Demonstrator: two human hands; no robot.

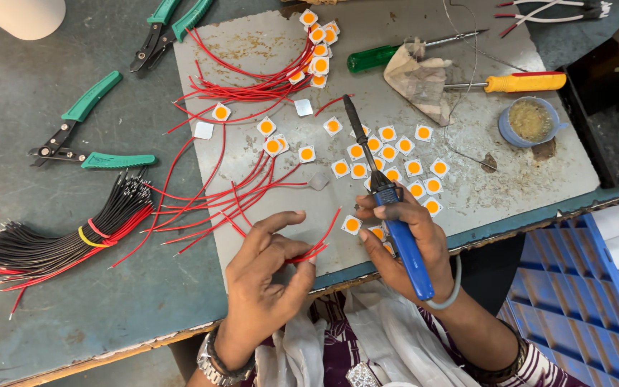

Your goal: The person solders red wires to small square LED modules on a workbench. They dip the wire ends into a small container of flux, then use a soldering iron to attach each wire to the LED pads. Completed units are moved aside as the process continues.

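Right hand [404, 240] gripping blue-handled soldering iron [385, 193], tip hidden among LED chips [388, 154] on grey work plate [467, 143]. Left hand [266, 265] pinching red wire [320, 244] at plate's front edge, fingers partly spread. Black wire bundle [66, 240] cut off at left. Bare tabletop [8, 107] between wire strippers [84, 132].
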